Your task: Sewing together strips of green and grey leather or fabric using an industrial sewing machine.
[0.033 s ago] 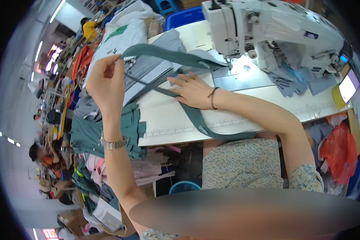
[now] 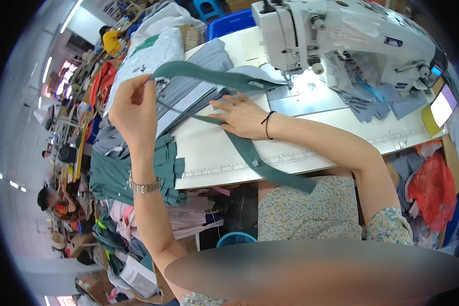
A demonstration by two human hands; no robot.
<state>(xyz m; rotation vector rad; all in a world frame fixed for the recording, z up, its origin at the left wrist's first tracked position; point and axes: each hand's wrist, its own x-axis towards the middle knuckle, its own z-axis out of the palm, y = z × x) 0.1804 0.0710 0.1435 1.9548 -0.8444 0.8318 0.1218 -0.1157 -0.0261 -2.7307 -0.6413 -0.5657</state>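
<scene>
A long dark green fabric strip [image 2: 214, 76] runs from my left hand [image 2: 136, 102] to beside the needle of a white sewing machine [image 2: 336, 38]. My left hand is raised at the left, its thumb and fingertips pinching the strip. A second, narrower-looking length slants from there to my right hand [image 2: 245, 117], which lies palm down on the table with fingers spread, over the strip. Past this hand, the strip's lower part [image 2: 262, 168] crosses the table's front edge, ending above my lap. Small pale pieces show on the strip.
Stacked grey fabric pieces [image 2: 201, 64] lie left of the machine, with folded green cloth [image 2: 137, 171] nearer me. Grey scraps [image 2: 364, 104] sit under the machine arm. A phone [image 2: 443, 108] stands by a yellow roll at the right. A blue bin [image 2: 232, 25] is behind the table.
The strip's loose end near my lap has swung a little left and now hangs slanting at the table edge. Both hands keep nearly the same places; the view has shifted slightly.
</scene>
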